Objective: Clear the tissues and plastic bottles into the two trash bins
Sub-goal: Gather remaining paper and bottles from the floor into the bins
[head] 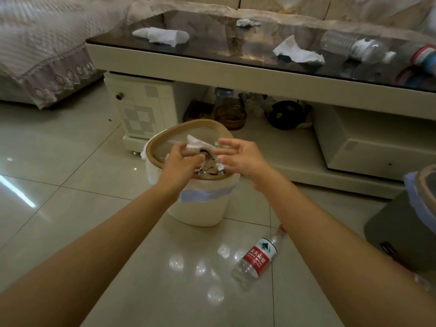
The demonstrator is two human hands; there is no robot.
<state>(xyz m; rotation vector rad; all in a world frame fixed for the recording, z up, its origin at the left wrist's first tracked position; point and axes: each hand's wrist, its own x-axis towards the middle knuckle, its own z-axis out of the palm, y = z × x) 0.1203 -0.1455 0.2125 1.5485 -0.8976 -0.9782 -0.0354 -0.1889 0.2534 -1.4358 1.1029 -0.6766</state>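
My two hands hover over a white trash bin with a wooden rim, standing on the floor. My left hand has loosely curled fingers at the edge of a white tissue lying on the bin's contents. My right hand is spread and holds nothing. A grey trash bin stands at the right edge. One red-labelled plastic bottle lies on the floor near me. On the coffee table lie three crumpled tissues, a clear bottle, and another bottle.
A sofa with a lace cover stands at the left and another runs behind the table. Below the table top sit a small drawer unit and a shelf with baskets and clutter. The tiled floor is glossy.
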